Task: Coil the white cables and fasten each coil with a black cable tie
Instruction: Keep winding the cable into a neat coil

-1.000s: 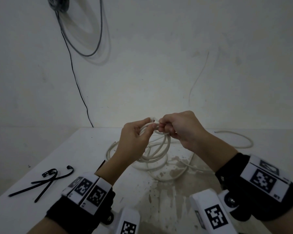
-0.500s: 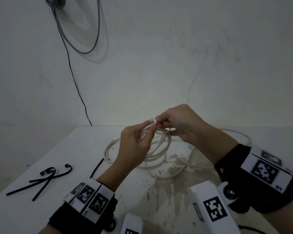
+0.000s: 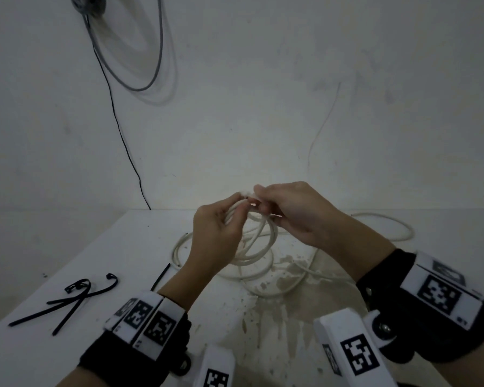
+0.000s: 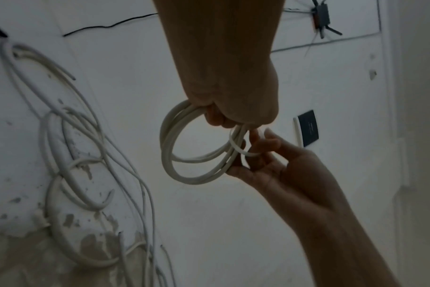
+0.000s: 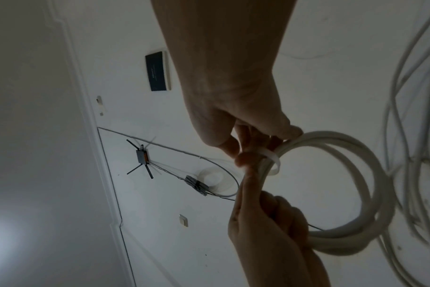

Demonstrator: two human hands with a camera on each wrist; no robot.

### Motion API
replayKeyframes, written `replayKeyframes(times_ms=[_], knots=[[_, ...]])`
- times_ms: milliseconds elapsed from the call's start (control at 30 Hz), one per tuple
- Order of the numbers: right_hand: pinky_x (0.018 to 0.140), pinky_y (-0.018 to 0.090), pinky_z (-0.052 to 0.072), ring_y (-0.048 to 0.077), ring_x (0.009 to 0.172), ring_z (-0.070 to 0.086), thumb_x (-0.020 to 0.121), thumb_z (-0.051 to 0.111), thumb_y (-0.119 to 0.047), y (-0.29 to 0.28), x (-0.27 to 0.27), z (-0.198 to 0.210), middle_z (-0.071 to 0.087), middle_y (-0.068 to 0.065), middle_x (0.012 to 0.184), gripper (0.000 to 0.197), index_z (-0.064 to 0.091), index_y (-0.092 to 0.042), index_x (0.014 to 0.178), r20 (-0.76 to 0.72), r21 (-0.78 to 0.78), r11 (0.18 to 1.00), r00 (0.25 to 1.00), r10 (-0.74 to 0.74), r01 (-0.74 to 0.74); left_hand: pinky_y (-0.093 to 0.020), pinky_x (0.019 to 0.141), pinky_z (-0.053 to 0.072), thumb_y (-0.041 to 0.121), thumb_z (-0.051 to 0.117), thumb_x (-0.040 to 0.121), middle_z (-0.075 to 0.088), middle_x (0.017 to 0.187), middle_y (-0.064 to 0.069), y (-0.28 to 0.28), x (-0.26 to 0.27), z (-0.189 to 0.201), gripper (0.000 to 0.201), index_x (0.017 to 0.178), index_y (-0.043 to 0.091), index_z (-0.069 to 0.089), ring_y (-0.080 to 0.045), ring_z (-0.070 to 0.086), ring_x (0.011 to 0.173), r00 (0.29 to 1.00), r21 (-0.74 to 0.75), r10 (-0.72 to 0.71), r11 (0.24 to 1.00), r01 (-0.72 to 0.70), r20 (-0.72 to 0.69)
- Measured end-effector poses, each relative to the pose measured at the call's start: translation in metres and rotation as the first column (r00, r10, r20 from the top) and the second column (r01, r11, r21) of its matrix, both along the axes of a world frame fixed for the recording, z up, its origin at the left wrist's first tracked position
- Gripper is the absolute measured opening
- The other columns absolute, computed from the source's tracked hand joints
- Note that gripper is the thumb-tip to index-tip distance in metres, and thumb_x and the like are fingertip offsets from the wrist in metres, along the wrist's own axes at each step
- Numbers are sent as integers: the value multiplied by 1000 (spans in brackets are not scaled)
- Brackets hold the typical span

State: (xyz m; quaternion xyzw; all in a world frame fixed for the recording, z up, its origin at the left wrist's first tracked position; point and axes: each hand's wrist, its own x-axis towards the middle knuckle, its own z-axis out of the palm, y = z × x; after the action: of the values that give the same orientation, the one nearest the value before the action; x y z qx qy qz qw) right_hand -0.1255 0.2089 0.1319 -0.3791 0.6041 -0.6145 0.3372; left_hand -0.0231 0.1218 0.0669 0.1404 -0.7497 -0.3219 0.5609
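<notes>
Both hands hold a coil of white cable (image 3: 263, 248) in the air above the white table (image 3: 118, 247). My left hand (image 3: 235, 210) grips the coil's top, fingers curled round its turns (image 4: 166, 136). My right hand (image 3: 260, 202) meets it from the right and pinches a thin white flat strip (image 5: 274, 162) looped round the bundle (image 5: 341, 246). The left wrist view shows this strip (image 4: 238, 148) in the right hand's fingers (image 4: 260, 153). Black cable ties (image 3: 76, 298) lie on the table at the left, and one more (image 3: 161, 276) lies beside my left forearm.
Loose white cables (image 3: 389, 227) sprawl over the table under and to the right of the hands. The tabletop has worn, stained patches (image 3: 277, 317) near me. A wall stands close behind, with a grey cable loop (image 3: 157, 65) and a thin black wire (image 3: 118, 127) hanging on it.
Both hands stay together at the coil's top and have lifted it slightly. The right hand's fingers have shifted at the strip. The ties on the table have not moved.
</notes>
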Motion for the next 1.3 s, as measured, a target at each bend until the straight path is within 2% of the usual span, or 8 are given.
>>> replayKeyframes(times_ms=[133,333,533,700,800,900,1233,1300], knots=[[79,27,51,15,71,65,87,61,-6,3,-1,0,67,7,64,13,68,-1,76,-79,-22,1000,997,19,-21,-16,40,27,8,55,91,47,40,14,-1,2,5,28,79,29,70,-1,33,36,999,46,-14,999,15,-29],[49,15,47,13,51,55,87,57,3,2,9,3,57,10,56,20,61,4,67,-65,-36,998,996,-58,55,-7,45,36,5,58,90,59,52,23,9,2,3,24,97,25,67,5,50,43,1000,-38,-22,999,21,-11],[63,23,47,15,70,60,84,66,-13,3,3,1,66,7,69,15,66,-8,71,-225,133,991,974,-2,33,-41,53,53,21,57,89,73,71,-8,8,6,-3,17,92,33,69,-27,66,59,999,-118,13,993,-7,50],[71,29,47,14,102,54,82,62,-51,10,-12,15,63,-6,103,36,73,-17,89,-376,200,977,927,9,71,-2,46,34,3,56,90,63,52,15,9,11,12,20,104,14,65,9,51,41,990,-8,-128,992,128,58],[71,27,43,10,98,53,79,68,-42,12,-12,17,65,-11,96,25,74,-21,91,-343,207,977,939,34,40,-13,39,32,5,55,91,56,46,3,11,13,18,22,107,16,65,0,39,34,971,-2,-226,974,227,74],[83,33,35,15,106,49,77,72,-30,13,-13,19,66,-5,103,18,76,-19,91,-305,223,975,949,78,-9,-17,36,30,8,55,90,51,39,12,9,16,20,22,108,15,65,-2,33,33,952,16,-283,959,283,119],[53,11,42,7,73,60,83,65,-7,8,-13,22,68,5,84,7,68,-1,81,-237,-20,998,969,-67,64,-16,37,26,11,50,92,38,37,11,14,15,22,22,105,11,67,-8,27,33,924,202,-371,915,348,88],[59,16,43,9,70,59,83,64,-2,5,-18,23,66,6,80,5,66,2,80,-121,-98,987,982,-142,130,-16,37,28,10,49,92,38,38,8,17,17,20,23,104,10,69,-8,28,33,908,206,-399,906,370,124]])
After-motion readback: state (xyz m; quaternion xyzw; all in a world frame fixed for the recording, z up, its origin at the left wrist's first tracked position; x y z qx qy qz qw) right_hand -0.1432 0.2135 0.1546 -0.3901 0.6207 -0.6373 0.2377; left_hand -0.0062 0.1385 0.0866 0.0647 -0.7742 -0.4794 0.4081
